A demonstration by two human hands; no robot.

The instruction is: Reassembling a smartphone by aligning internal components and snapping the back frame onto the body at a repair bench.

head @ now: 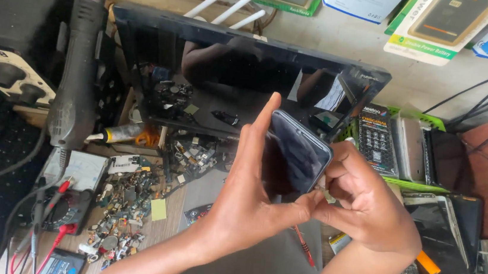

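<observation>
An electronics repair workshop is being shown: a hot-air tool (78, 67), a multimeter (67, 209) and loose phone parts (126, 209) are being kept on the cluttered table (267, 270).

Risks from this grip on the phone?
1. The phone is held in the air, tilted, by the left hand and right hand at its edges; a slip would likely drop it onto the cluttered bench.
2. A small part pinched in the right fingertips could fall among the loose scrap components and be hard to find.
</observation>
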